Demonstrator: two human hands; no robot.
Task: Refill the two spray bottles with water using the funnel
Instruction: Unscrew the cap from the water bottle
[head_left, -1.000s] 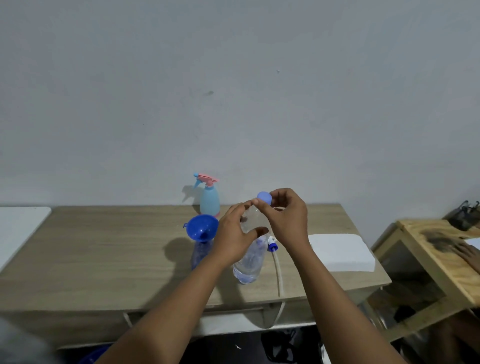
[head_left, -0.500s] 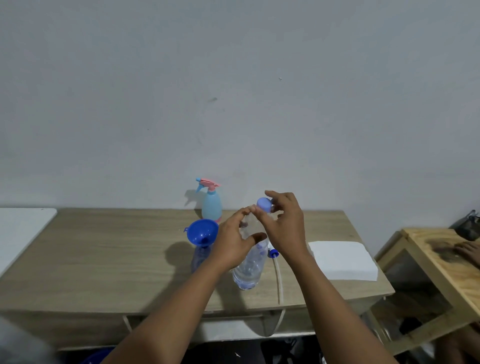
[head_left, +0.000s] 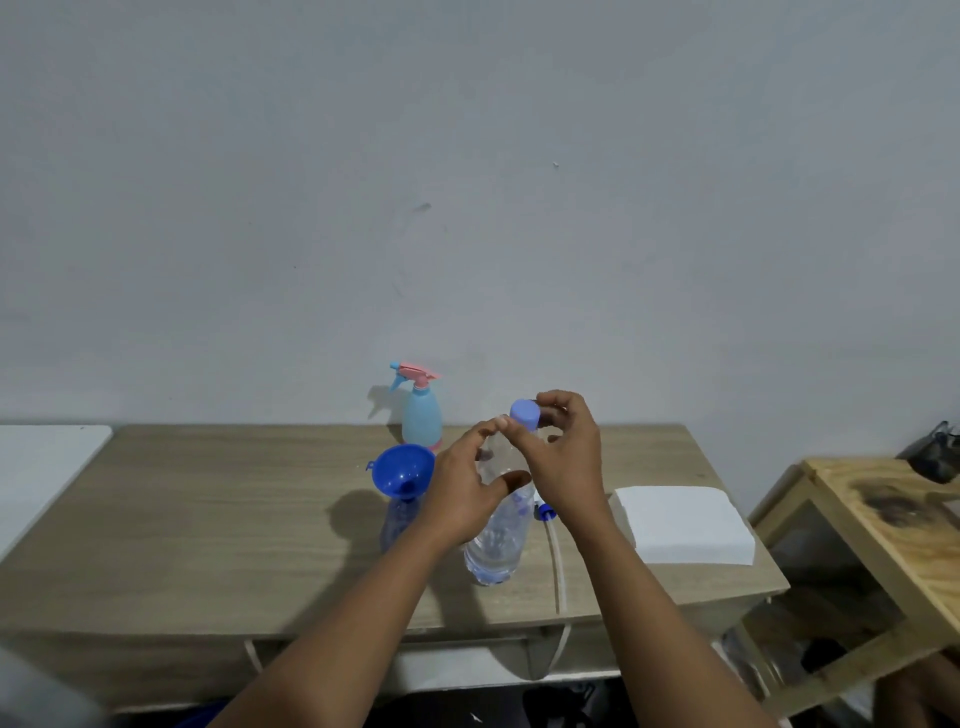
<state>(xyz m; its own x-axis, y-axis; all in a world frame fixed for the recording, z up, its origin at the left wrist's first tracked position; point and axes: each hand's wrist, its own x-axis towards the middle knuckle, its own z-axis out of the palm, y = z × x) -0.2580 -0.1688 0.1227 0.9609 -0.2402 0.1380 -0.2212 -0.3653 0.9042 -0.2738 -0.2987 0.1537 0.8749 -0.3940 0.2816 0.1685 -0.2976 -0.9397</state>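
Note:
A clear plastic water bottle (head_left: 498, 540) stands on the wooden table (head_left: 208, 519). My left hand (head_left: 462, 488) grips its upper part, thumb across the front. My right hand (head_left: 561, 457) pinches the blue cap (head_left: 524, 414) on top of it. Just left, a blue funnel (head_left: 402, 470) sits in the neck of a clear bluish spray bottle (head_left: 397, 522) with no head on it. That bottle's spray head, a blue collar (head_left: 544, 512) with a white tube (head_left: 558, 561), lies on the table right of the water bottle. A light blue spray bottle (head_left: 422, 415) with a pink trigger stands at the back.
A folded white cloth (head_left: 680, 522) lies at the table's right end. A lower wooden side table (head_left: 893, 525) stands to the right, with another person's hand at its near corner. A white surface (head_left: 41, 467) adjoins the table on the left.
My right fingers have shifted round the cap while my left hand keeps its hold on the bottle. The bottle, funnel and spray bottles have stayed in place.

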